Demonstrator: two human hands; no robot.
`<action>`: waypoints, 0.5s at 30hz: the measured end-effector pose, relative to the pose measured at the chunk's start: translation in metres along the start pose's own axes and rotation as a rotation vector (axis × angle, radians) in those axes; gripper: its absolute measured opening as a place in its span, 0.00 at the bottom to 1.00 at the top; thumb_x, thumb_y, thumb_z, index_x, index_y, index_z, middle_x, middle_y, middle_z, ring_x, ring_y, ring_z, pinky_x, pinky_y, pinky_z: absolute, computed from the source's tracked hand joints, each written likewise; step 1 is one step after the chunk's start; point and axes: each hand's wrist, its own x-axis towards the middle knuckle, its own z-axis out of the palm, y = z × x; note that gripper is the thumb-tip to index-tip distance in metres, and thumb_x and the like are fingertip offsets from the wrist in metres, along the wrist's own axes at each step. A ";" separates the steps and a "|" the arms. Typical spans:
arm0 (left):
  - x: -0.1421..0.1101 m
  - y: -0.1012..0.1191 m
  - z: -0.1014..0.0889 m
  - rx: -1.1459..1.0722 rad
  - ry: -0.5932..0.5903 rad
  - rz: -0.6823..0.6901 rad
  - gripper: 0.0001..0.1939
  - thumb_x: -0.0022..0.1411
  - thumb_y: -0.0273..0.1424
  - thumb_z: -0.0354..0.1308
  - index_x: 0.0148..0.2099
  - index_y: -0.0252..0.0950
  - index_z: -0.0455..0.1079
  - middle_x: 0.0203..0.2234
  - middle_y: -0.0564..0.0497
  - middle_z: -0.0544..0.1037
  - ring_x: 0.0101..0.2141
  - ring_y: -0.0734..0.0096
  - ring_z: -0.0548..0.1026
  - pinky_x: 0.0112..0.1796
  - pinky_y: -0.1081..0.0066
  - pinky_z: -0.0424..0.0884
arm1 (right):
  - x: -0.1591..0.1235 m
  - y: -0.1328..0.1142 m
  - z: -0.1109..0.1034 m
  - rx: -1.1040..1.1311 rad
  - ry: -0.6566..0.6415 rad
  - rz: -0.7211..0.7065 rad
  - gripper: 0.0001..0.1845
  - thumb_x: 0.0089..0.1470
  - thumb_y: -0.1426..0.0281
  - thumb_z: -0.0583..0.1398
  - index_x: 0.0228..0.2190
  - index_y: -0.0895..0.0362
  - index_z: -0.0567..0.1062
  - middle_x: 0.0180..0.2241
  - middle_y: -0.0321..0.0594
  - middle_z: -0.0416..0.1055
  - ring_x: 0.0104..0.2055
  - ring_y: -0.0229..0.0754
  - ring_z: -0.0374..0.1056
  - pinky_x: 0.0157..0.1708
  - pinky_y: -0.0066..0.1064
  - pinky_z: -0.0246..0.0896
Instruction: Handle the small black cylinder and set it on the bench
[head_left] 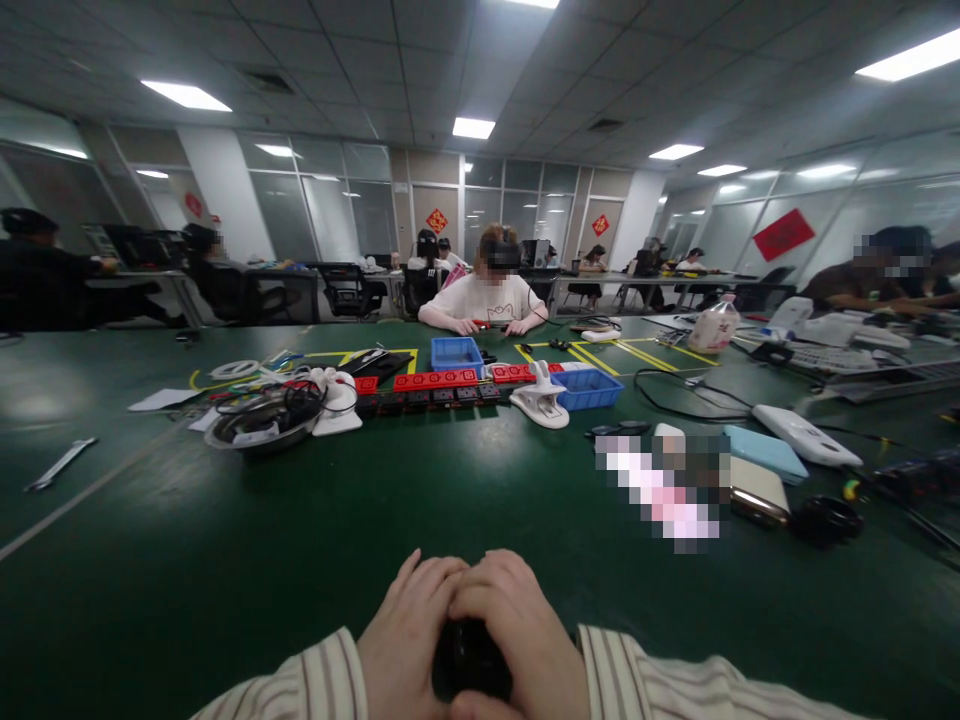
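Note:
Both of my hands are wrapped round a shiny black rounded object [474, 655], close to me at the bottom middle of the head view. My left hand [409, 630] curls over its left side. From the right, my right hand [521, 625] covers the top and side, and its fingers touch those of the left hand. The fingers hide most of the object, so I cannot make out its kind. Beneath them lies the dark green tabletop [285, 560].
Ahead stand red and black socket blocks [435, 385], blue bins [456, 355] [589, 388] and a white clip stand [541, 400]. A metal bowl [262, 430] with cables is at left, a wrench [61, 465] farther left. At right lie a power bank [757, 490] and a blue case [765, 452]. A person [491, 285] sits opposite.

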 end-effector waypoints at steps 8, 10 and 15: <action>0.004 0.000 -0.004 0.038 -0.082 -0.036 0.19 0.38 0.37 0.64 0.34 0.36 0.66 0.36 0.49 0.69 0.41 0.59 0.67 0.54 0.48 0.48 | -0.002 0.001 0.006 -0.080 -0.044 0.155 0.29 0.52 0.45 0.44 0.26 0.58 0.66 0.29 0.39 0.64 0.32 0.41 0.58 0.33 0.34 0.53; 0.005 -0.002 -0.005 0.023 -0.099 -0.018 0.19 0.37 0.34 0.64 0.35 0.36 0.67 0.37 0.49 0.69 0.41 0.60 0.67 0.53 0.49 0.49 | -0.001 0.004 0.004 -0.050 -0.070 0.077 0.22 0.55 0.52 0.47 0.27 0.57 0.66 0.29 0.39 0.65 0.34 0.40 0.59 0.34 0.33 0.54; 0.006 -0.004 -0.006 -0.012 -0.117 -0.006 0.17 0.38 0.33 0.63 0.35 0.37 0.68 0.36 0.50 0.69 0.40 0.60 0.68 0.52 0.50 0.52 | 0.001 0.010 0.000 0.008 -0.189 -0.181 0.14 0.59 0.65 0.45 0.28 0.55 0.66 0.28 0.35 0.69 0.37 0.38 0.61 0.40 0.33 0.54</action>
